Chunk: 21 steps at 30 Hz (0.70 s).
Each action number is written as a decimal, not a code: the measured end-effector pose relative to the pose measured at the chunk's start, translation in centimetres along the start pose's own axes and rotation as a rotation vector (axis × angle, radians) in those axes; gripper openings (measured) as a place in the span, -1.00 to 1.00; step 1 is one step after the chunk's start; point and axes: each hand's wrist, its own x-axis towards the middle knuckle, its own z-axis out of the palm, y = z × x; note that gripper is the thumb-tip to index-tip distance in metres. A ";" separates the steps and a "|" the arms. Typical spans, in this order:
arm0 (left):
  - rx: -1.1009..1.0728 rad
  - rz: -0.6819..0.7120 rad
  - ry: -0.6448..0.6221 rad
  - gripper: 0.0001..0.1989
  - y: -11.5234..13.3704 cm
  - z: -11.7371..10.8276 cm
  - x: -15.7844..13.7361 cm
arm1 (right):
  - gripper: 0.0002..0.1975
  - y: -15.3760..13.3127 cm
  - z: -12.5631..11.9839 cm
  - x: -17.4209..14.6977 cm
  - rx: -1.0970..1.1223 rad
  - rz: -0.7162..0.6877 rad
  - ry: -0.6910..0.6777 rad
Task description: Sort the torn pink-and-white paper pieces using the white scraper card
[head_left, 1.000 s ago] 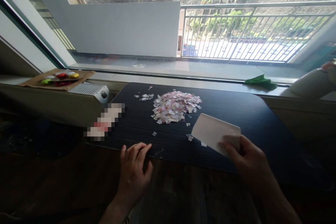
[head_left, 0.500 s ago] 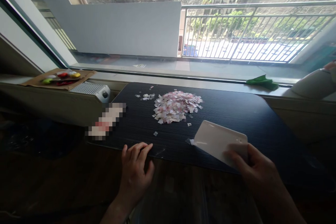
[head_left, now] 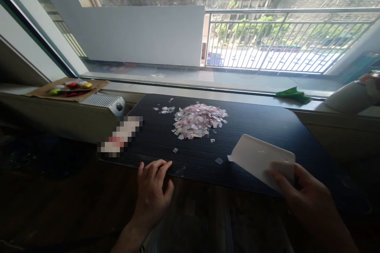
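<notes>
My right hand [head_left: 308, 193] grips a flat white plastic scraper [head_left: 261, 158] by its right end, thumb on top, above the right part of the dark table [head_left: 255, 118]. At the scraper's left edge a small whitish paper piece [head_left: 230, 158] shows. My left hand [head_left: 156, 184] rests at the table's front edge, fingers stretched out and somewhat bent, holding nothing. Beyond the hands lies a heap of small pink and white paper pieces [head_left: 197, 120]. Single loose pieces lie around it, including a clear-looking square [head_left: 219, 161] between heap and scraper.
Left on the table is a pixelated patch [head_left: 120, 136]. A small white heater-like unit [head_left: 103, 102] stands beside brown cardboard [head_left: 38, 91] with colourful items. On the window sill lie a green cloth-like item [head_left: 293, 95] and a pale bottle-like object [head_left: 347, 97].
My right hand has moved the scraper to the right, away from the clear-looking square, which now lies apart from it. My left hand has stayed nearly still.
</notes>
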 end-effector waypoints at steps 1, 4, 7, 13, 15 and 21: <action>-0.003 -0.002 0.001 -0.63 0.0 0.0 0.0 | -0.76 0.2 -0.3 0.0 -0.021 0.001 0.002; -0.010 -0.009 0.002 -0.63 -0.1 0.0 0.0 | -0.73 0.8 -1.2 0.5 -0.067 0.015 0.044; -0.011 -0.005 0.011 -0.62 -0.3 0.1 0.0 | -0.72 1.5 -1.4 2.1 -0.026 -0.016 0.082; 0.018 0.033 0.011 -0.63 -0.8 0.2 -0.1 | -0.70 3.6 0.7 7.9 0.350 -0.090 -0.169; 0.029 0.042 0.000 -0.63 -0.9 0.2 -0.1 | -0.67 4.0 0.9 9.4 0.345 -0.089 -0.269; 0.044 0.022 -0.014 -0.63 -1.0 0.2 -0.1 | -0.68 4.0 -0.3 10.4 0.220 -0.105 -0.456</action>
